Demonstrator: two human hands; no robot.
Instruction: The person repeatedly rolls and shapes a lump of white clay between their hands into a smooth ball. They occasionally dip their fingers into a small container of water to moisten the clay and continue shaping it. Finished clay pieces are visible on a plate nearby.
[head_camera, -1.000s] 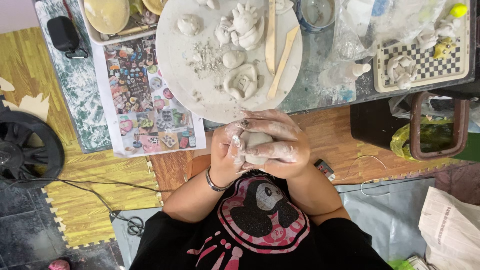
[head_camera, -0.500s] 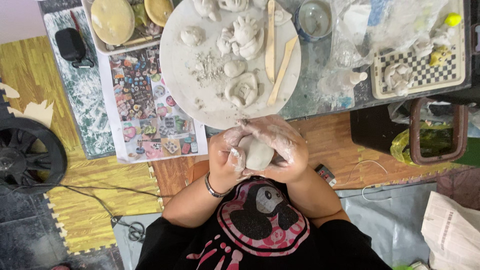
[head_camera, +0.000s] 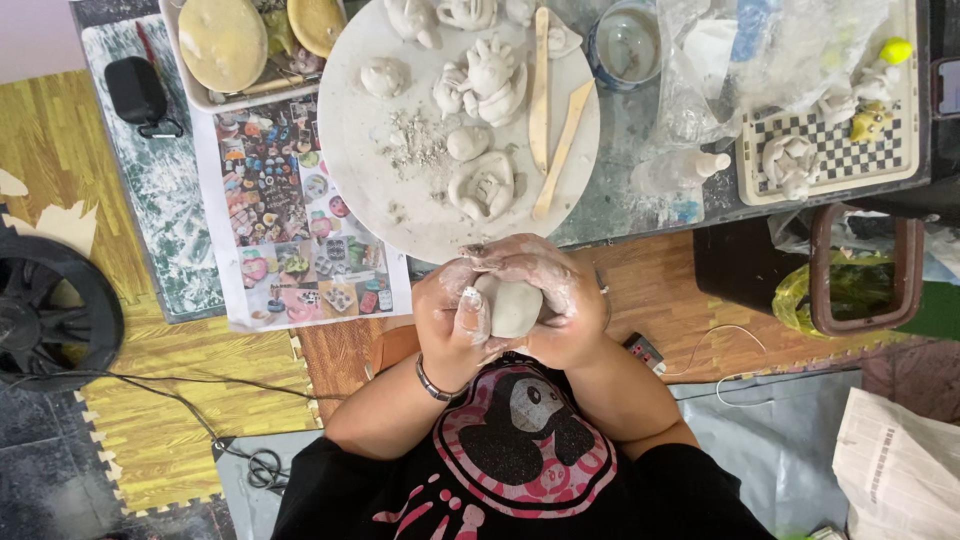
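Both hands cup a pale grey lump of clay (head_camera: 512, 306) just below the table's near edge, above my lap. My left hand (head_camera: 452, 322) wraps the lump's left side with the thumb across its front. My right hand (head_camera: 556, 300) curls over the top and right side. Both are smeared with wet clay. Just beyond my hands sits a round white board (head_camera: 380, 185) with several small clay figures (head_camera: 482, 188) and crumbs. Two wooden modelling sticks (head_camera: 562, 150) lie on its right part.
A printed picture sheet (head_camera: 290, 225) lies left of the board. A tray with yellow dishes (head_camera: 225, 45) stands at the back left, a water bowl (head_camera: 625, 45) and a checkered tray (head_camera: 835, 150) with clay pieces to the right. A bin (head_camera: 860, 285) stands right; a black fan (head_camera: 50, 320) and cables left.
My hands have turned the clay lump between them, so more of its smooth face shows now. They stay at the same spot below the table edge.
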